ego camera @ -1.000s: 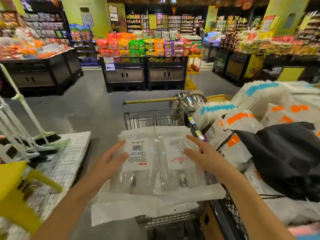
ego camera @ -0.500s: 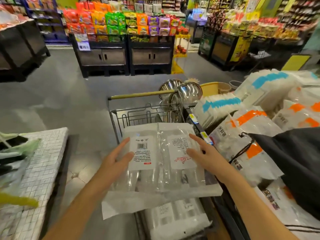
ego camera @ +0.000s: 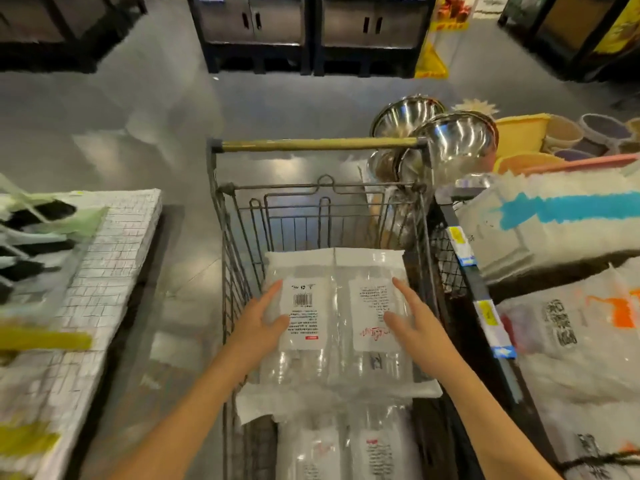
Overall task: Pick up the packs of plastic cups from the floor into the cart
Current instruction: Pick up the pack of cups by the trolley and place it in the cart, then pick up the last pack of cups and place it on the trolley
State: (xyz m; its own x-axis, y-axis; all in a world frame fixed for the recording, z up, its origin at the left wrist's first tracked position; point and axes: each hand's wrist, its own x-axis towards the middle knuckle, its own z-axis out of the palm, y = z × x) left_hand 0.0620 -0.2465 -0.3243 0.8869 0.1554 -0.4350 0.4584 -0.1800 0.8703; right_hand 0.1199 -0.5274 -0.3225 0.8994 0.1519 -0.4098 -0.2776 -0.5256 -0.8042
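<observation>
A clear pack of plastic cups [ego camera: 337,327] with two white labels is held flat inside the wire cart [ego camera: 221,237], below its rim. My left hand [ego camera: 259,323] grips the pack's left edge and my right hand [ego camera: 414,327] grips its right edge, fingers spread over the wrap. Another similar pack of cups [ego camera: 346,448] lies lower in the cart, partly hidden under the held one. The cart's handle bar [ego camera: 318,144] runs across the far end.
Shelves at the right hold bagged cups [ego camera: 554,223] with blue and orange stripes. Steel bowls [ego camera: 453,140] hang beside the cart's far right corner. A white tiled display block [ego camera: 86,289] stands at the left. Grey floor and dark display cabinets [ego camera: 249,26] lie beyond.
Both hands have lowered the pack from above the cart rim down into the basket. The view has tilted downward, so the far shelves have left the frame.
</observation>
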